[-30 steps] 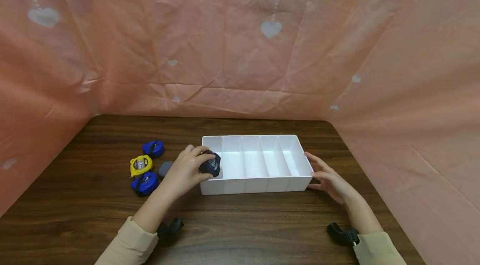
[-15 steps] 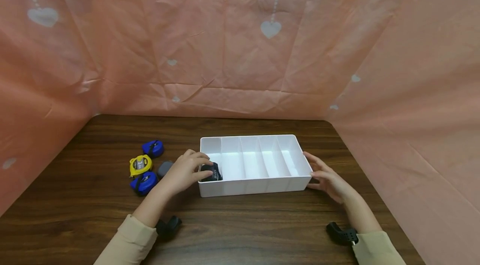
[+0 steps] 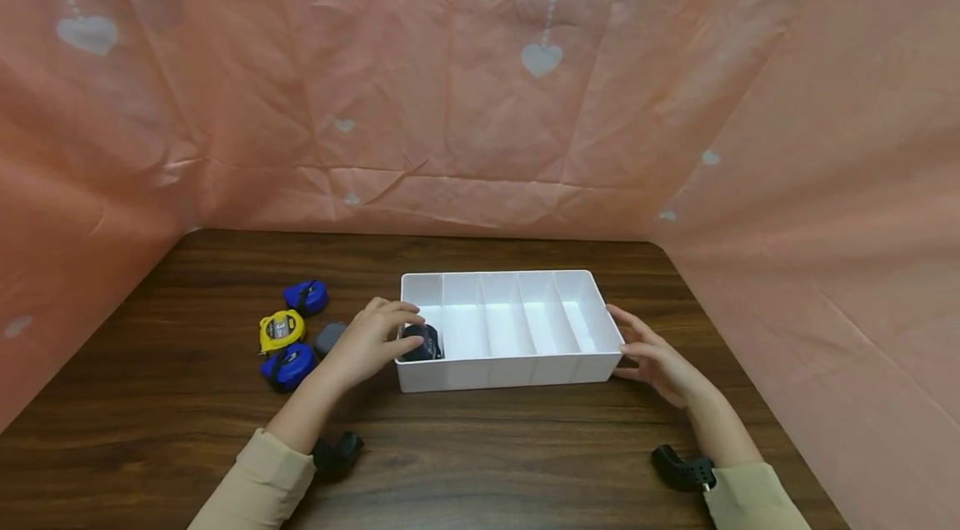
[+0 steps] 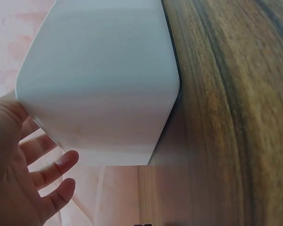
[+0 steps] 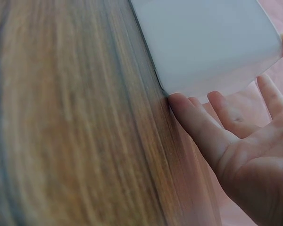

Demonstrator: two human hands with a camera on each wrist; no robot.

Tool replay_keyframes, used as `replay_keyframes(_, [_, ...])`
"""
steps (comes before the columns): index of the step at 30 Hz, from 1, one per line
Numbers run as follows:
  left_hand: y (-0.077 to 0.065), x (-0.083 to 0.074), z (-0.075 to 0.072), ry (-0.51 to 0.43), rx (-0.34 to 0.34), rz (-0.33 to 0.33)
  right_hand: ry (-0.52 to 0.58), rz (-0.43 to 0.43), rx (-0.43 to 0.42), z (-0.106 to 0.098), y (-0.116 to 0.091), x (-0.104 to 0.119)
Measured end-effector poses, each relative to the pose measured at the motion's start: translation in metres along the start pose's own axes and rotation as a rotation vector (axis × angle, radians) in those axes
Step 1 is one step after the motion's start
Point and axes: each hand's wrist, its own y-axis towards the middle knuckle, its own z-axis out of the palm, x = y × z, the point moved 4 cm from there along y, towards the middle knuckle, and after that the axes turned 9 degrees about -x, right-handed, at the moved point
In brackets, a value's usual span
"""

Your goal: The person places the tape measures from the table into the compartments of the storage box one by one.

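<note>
A dark tape measure (image 3: 422, 342) sits low in the leftmost compartment of a white divided box (image 3: 510, 372). Over that compartment's left side is my left hand (image 3: 370, 342), thumb and fingers spread loosely around the tape measure; whether they touch it is hard to tell. In the left wrist view, the lower fingers (image 4: 56, 172) hang outside the box's end wall, and the tape measure is hidden. My right hand (image 3: 660, 357) rests against the box's right end with fairly straight fingers, its fingertips (image 5: 179, 101) touching the wall in the right wrist view.
Left of the box lie two blue tape measures (image 3: 306, 297) and a yellow tape measure (image 3: 282, 331). A grey rounded object (image 3: 328, 338) is partly hidden by the left hand. Dark wooden table (image 3: 480, 455) underneath; pink curtains (image 3: 465, 138) hang behind and at the sides.
My left hand has lowered the dark tape measure into the leftmost compartment, and its fingers have loosened and drawn back slightly. The box has shifted slightly left. The right hand stays at its end.
</note>
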Motion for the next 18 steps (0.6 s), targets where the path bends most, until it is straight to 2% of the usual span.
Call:
replay_keyframes(6, [-0.001,-0.002,-0.002,0.023,-0.007,0.025,-0.001,-0.006,0.005,0.0,0.0,-0.001])
replay_keyframes(11, [-0.001,-0.002,-0.007,0.053,-0.033,0.088,-0.005,-0.012,0.007,0.0,-0.001,0.0])
replay_keyframes(18, [0.0,-0.001,-0.017,0.045,-0.066,0.122,-0.01,-0.017,0.0,0.0,-0.001,0.0])
